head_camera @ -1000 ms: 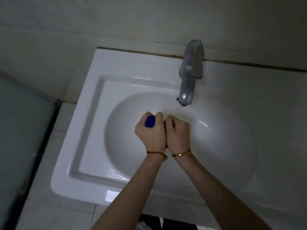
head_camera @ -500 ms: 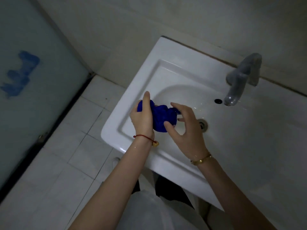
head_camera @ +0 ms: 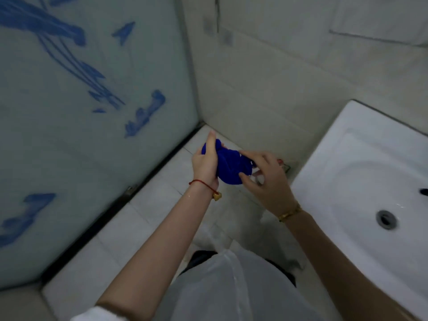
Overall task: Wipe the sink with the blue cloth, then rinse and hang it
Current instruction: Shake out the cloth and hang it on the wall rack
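A bunched blue cloth (head_camera: pixel 229 165) is held in the air over the white tiled floor (head_camera: pixel 148 205), left of the white sink (head_camera: pixel 361 144). The left hand (head_camera: pixel 206 164) grips its left side, while the right hand (head_camera: pixel 266 176) pinches its right edge with thumb and fingertips.

One view only, worn on the head, looking steeply down and forward from standing height. Faces the room corner where a frosted glass panel with blue painted strokes (head_camera: pixel 76 126) meets a pale tiled wall (head_camera: pixel 266 84). Close enough to fill the middle of the frame with both forearms. Cuts off a white ceramic sink (head_camera: pixel 342 158) at the right edge, drain visible. Takes in white floor tiles (head_camera: pixel 148 205) below. Wide-angle, with straight edges bowed.
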